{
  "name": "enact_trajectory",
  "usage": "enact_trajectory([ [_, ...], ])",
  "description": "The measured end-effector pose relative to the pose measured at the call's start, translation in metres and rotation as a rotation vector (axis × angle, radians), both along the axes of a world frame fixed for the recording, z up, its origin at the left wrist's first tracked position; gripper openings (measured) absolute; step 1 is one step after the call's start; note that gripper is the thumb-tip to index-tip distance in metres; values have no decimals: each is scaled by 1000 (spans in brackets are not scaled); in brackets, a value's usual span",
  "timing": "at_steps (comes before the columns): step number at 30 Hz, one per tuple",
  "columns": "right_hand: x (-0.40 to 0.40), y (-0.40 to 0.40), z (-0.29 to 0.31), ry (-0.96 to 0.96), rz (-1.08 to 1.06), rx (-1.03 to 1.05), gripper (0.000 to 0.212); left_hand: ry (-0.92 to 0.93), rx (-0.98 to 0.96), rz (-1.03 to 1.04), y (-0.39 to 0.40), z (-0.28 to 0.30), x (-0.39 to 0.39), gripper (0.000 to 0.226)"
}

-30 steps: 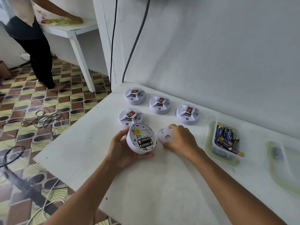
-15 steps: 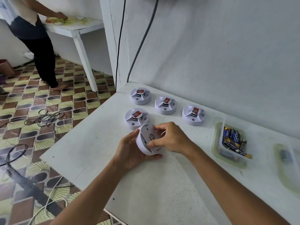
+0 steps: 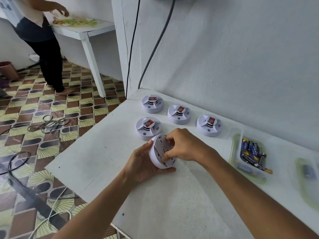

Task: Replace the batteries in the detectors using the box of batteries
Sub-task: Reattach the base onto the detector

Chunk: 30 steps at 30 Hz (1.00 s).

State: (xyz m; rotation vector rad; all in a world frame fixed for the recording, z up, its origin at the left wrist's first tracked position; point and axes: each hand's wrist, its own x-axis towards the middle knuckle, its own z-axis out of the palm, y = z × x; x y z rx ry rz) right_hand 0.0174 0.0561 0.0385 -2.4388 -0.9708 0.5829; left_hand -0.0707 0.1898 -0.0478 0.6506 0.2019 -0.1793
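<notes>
White plastic, the detector (image 3: 159,152) sat tilted above the bench (image 3: 96,152), cupped in the left hand (image 3: 141,163); the right hand (image 3: 184,145) pinched its back cover, both grips tight on it. The clear box (image 3: 241,169) held loose batteries (image 3: 252,153). A second before, the cover lay off, cells exposed.

This looks like a plain room in a home put to use as a makeshift workspace. The floor (image 3: 51,107) is laid with patterned brown and green tiles, and loose cables (image 3: 46,124) lie across it. The walls (image 3: 241,57) are rough white plaster, with two cords (image 3: 133,44) running down beside a pillar. A white painted surface (image 3: 172,195) sits in the corner, and a barefoot person (image 3: 43,40) stands at a second white table (image 3: 89,31).
</notes>
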Motion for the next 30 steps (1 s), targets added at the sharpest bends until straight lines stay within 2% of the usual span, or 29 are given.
enact_trajectory([
  [5,7,4,-5,38,-51,14,49,-45,4,-30,1,-3,2,39],
  [8,8,3,-7,69,-77,48,46,-72,9,-55,3,-7,4,56],
  [12,6,0,-7,86,-95,88,37,-34,26,-35,5,-5,6,66],
  [15,5,-4,-9,113,-70,107,34,-33,38,-50,3,-1,5,65],
  [21,7,-8,-14,173,-90,176,45,-34,87,-46,-1,3,5,62],
  [28,0,-4,-16,63,-162,218,57,-10,73,0,-1,-1,6,61],
  [30,0,-4,-17,30,-193,222,54,1,70,10,0,-1,8,61],
])
